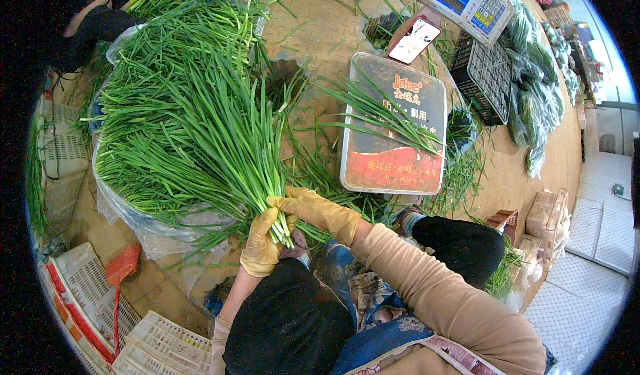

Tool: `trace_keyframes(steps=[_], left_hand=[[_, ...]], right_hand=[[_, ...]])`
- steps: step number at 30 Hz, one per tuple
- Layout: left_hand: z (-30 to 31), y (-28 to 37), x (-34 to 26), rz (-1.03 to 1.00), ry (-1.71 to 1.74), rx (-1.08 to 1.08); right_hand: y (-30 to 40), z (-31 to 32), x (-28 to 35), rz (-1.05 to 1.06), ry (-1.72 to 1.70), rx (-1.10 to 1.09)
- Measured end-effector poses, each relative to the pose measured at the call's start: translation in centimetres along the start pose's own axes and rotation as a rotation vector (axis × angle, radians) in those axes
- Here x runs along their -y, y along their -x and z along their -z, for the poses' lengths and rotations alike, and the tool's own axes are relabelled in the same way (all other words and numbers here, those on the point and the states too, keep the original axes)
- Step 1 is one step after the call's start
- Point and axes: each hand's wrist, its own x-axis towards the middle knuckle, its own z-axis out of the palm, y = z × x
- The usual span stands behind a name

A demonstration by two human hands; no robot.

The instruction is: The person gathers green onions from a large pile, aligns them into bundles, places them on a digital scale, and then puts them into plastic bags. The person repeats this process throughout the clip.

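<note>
My left hand (261, 245), in a yellow rubber glove, is closed around the pale stem ends of a bunch of green Chinese chives (250, 155). From the other side my right hand (312, 209), gloved alike, grips the same stems, its fingers partly hidden behind them. The leaves fan up and away over a large heap of chives (150, 130) on plastic sheeting (165, 240). To the right, several loose chives (400, 125) lie across the platform of a weighing scale (395, 175). The scale's display head (460, 0) stands at the top right, with a smartphone (415, 40) below it.
A black crate (482, 80) and bagged green vegetables (535, 95) stand at the right. Pale plastic crates (165, 347) and a red dustpan (122, 265) are at the lower left. Another person's dark-clothed limb (95, 35) shows at the upper left. Scattered chives litter the floor around the scale.
</note>
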Motion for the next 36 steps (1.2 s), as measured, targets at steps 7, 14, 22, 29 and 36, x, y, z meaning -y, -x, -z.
trace_keyframes(steps=[7,14,22,29,36], left_hand=[[0.1,0.1,-0.1,0.006,-0.001,-0.017],[0.0,0.0,0.2,-0.004,0.000,-0.011],[-1.1,0.4,-0.3,-0.030,-0.019,0.035],[1.1,0.1,0.2,-0.014,-0.066,0.066],[0.7,0.2,0.1,0.023,0.030,-0.003]], right_hand=[[-0.2,-0.1,-0.2,-0.003,-0.028,0.000],[-0.4,0.2,-0.7,-0.036,-0.012,-0.017],[0.7,-0.2,0.8,-0.012,0.020,0.019],[0.5,0.4,-0.4,-0.001,0.030,-0.003],[0.0,0.3,-0.7,-0.059,-0.009,-0.029]])
